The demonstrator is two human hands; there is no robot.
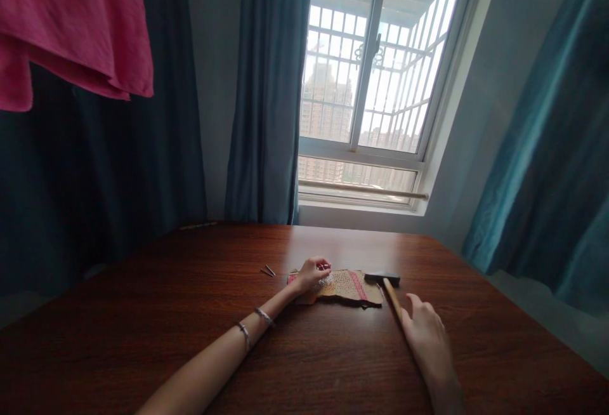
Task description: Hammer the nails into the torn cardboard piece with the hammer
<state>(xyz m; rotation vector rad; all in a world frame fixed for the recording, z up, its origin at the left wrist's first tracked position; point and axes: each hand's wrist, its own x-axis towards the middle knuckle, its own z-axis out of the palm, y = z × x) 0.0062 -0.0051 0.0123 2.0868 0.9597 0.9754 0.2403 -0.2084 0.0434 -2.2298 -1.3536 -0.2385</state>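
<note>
My left hand (312, 274) is closed, resting over the left part of a worn piece of cardboard (343, 283) dotted with small holes and crossed by pinkish-red bands. Dark red shows at its fingertips; whatever they pinch is too small to make out. A hammer (392, 296) with a black head and wooden handle lies with its head at the cardboard's right end. Beside the handle, my right hand (427, 327) has its thumb and fingers apart, the thumb near or touching the wood. Two thin metal nails (268, 270) lie left of the cardboard.
The brown wooden table (266, 364) reaches back towards a barred window (366, 104). Blue curtains (266, 85) hang on both sides. A pink cloth (80, 28) hangs at the upper left, and a thin strip (197, 225) lies along the table's far left edge.
</note>
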